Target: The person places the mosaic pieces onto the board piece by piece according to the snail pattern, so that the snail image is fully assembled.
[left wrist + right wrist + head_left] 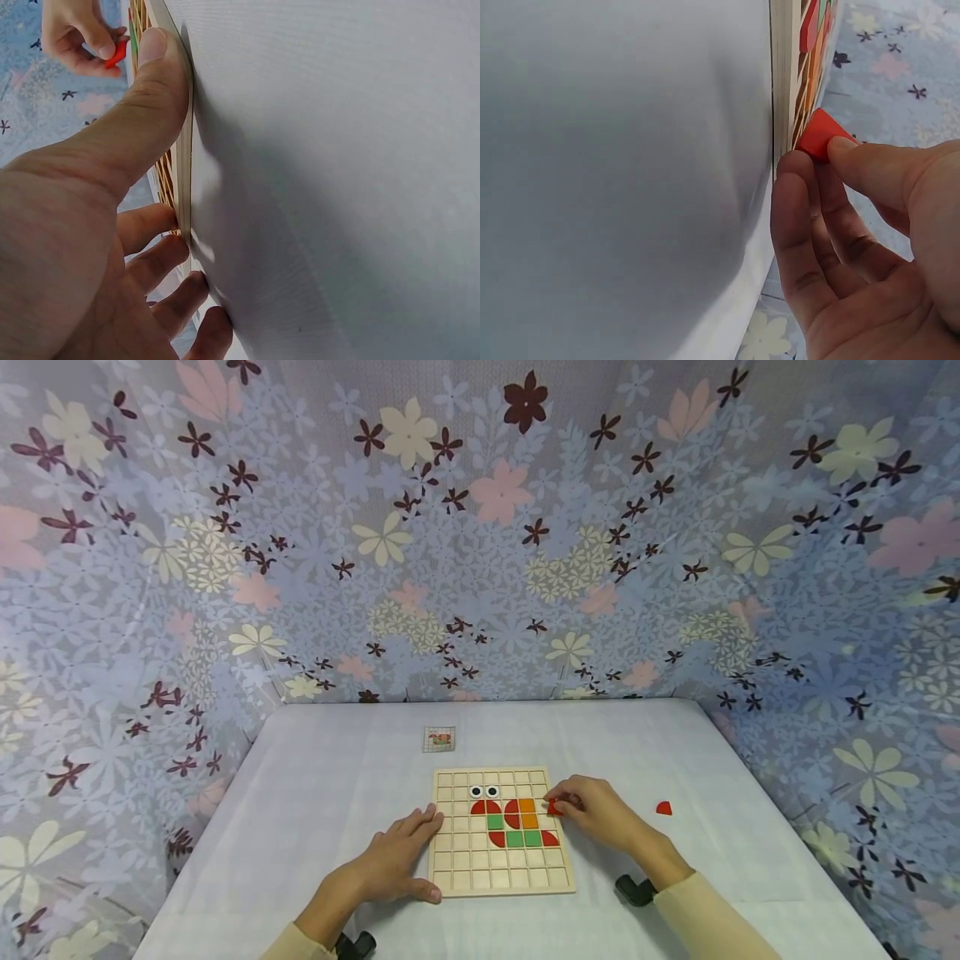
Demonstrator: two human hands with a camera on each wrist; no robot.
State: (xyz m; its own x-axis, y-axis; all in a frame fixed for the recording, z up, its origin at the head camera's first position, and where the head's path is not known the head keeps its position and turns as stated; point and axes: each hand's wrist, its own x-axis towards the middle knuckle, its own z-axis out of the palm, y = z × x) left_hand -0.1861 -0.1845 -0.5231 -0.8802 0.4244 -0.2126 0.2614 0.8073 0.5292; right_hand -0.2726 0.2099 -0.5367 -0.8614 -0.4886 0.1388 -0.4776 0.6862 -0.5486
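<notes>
A wooden grid board (495,865) lies on the table, holding red, green and orange pieces and two round eye pieces (483,792). Against its left edge rests my left hand (396,858), thumb near the front corner, fingers spread and relaxed. My right hand (596,812) pinches a red rounded block (821,135) between thumb and fingers, over the board's right side. In the right wrist view the block touches or nearly touches the grid; which cannot be told. Another red quarter-round block (663,808) lies on the table to the right of that hand.
Behind the board lies a small picture card (439,739) showing a similar coloured pattern on a grid. A white cloth covers the table (337,777). Floral fabric (480,568) hangs along the back and sides. Black devices (635,890) sit at both wrists.
</notes>
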